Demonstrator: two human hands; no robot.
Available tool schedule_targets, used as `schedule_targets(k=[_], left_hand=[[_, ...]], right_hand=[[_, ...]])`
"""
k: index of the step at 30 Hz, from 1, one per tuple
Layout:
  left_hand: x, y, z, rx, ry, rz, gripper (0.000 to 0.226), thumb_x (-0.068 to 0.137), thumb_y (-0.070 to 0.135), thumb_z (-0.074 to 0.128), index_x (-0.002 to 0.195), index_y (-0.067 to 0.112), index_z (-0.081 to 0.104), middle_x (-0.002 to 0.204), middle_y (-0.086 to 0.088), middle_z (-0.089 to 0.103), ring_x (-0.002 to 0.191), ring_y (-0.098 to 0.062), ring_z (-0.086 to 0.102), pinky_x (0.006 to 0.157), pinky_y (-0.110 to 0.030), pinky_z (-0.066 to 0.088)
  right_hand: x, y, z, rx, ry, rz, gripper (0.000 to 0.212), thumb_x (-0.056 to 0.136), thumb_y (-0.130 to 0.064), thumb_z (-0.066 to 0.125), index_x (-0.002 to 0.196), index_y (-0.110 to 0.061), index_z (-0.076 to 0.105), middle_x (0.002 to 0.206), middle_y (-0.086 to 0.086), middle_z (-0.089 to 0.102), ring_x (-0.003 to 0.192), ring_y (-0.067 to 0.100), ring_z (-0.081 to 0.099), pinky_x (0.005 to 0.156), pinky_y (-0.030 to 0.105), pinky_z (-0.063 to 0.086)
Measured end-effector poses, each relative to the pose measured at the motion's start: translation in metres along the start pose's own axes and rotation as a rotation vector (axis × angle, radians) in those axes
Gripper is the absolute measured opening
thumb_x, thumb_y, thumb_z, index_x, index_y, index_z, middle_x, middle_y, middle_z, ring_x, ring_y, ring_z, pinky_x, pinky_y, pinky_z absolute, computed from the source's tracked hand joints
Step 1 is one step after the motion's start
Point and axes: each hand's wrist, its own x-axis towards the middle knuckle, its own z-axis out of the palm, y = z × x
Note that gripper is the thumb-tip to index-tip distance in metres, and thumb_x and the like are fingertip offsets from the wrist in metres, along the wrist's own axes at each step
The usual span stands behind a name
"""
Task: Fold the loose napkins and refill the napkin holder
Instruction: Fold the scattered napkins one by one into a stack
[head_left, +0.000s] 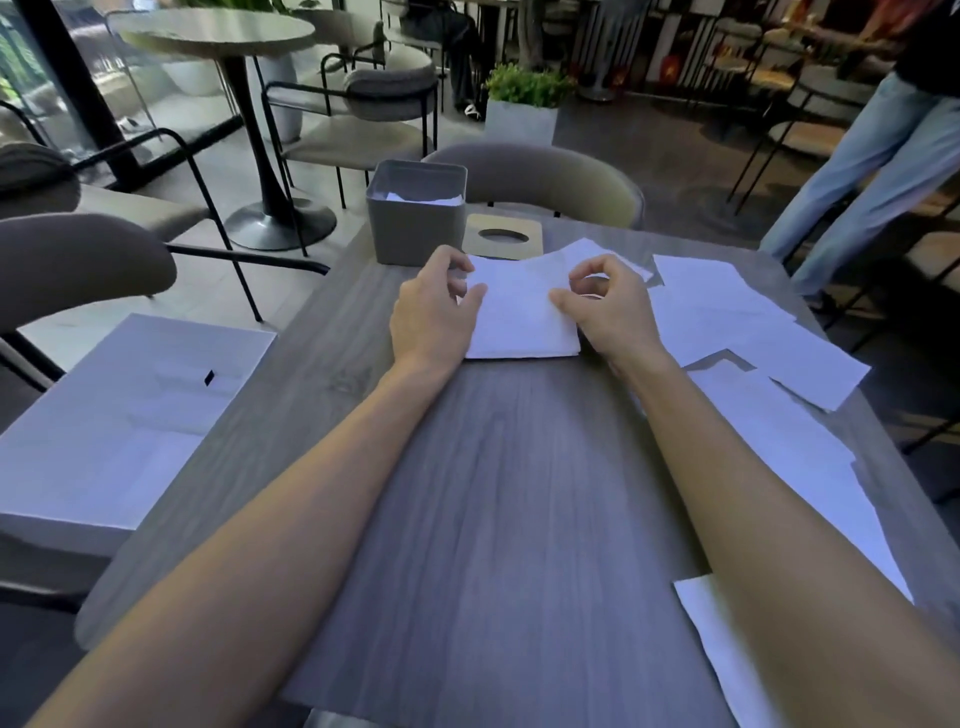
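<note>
1 worktop (493, 493), grey wood grain. 1 white box (119, 426) sits off its left edge, on a chair. Loose napkins (779, 441): 5 as far as I can separate them. They lie flat and overlapping down the right side of the worktop, and one pokes out behind the right hand. The overlaps make the count soft.

1 grey holder (415, 228) stands open-topped at the far edge, with some white sheets visible inside. 1 folded napkin (519, 317) lies flat mid-worktop, just in front of the holder and between both hands. 1 wooden lid (504, 236) with an oval slot lies flat beside the holder.

Left hand (431, 312): fingers curled on the napkin's left edge, thumb on top. Right hand (608, 306): fingers curled over the right edge, thumb pressing the sheet.
</note>
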Motion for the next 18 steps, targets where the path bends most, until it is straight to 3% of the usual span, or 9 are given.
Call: schedule_targets(k=[3, 7, 14, 18], left_hand=[[-0.0011, 0.0018, -0.0009, 0.082, -0.006, -0.011, 0.003, 0.088, 0.027, 0.064, 0.090, 0.024, 0.065, 0.080, 0.012, 0.066, 0.077, -0.013, 0.063, 0.072, -0.035, 0.053], [-0.0027, 0.0050, -0.0036, 0.176, -0.031, -0.025, 0.016, 0.091, 0.025, 0.060, 0.100, 0.025, 0.074, 0.086, 0.010, 0.068, 0.087, -0.017, 0.065, 0.080, -0.035, 0.052], [-0.0061, 0.0090, -0.0039, 0.293, -0.053, -0.014, 0.022, 0.092, 0.020, 0.057, 0.101, 0.023, 0.077, 0.093, 0.004, 0.073, 0.092, -0.024, 0.065, 0.087, -0.040, 0.051], [-0.0059, 0.0081, -0.0021, 0.359, -0.075, 0.000, 0.023, 0.092, 0.019, 0.055, 0.095, 0.022, 0.077, 0.091, 0.002, 0.072, 0.090, -0.027, 0.064, 0.084, -0.038, 0.047]], right_hand=[[-0.0010, 0.0040, 0.0013, -0.071, 0.033, -0.047, 0.020, 0.082, -0.018, 0.076, 0.094, -0.010, 0.062, 0.087, -0.006, 0.068, 0.079, 0.006, 0.063, 0.074, 0.020, 0.049], [-0.0020, 0.0070, 0.0043, -0.147, 0.032, -0.079, 0.015, 0.081, -0.018, 0.076, 0.079, -0.015, 0.061, 0.079, -0.007, 0.068, 0.073, 0.006, 0.062, 0.070, 0.019, 0.048], [-0.0036, 0.0063, 0.0046, -0.226, 0.003, -0.137, 0.008, 0.081, -0.013, 0.072, 0.081, -0.014, 0.064, 0.076, -0.010, 0.065, 0.069, 0.001, 0.058, 0.066, 0.013, 0.047], [-0.0035, 0.0070, 0.0067, -0.285, -0.029, -0.186, 0.004, 0.082, -0.012, 0.068, 0.085, -0.013, 0.066, 0.080, -0.005, 0.066, 0.073, 0.006, 0.059, 0.068, 0.013, 0.046]])
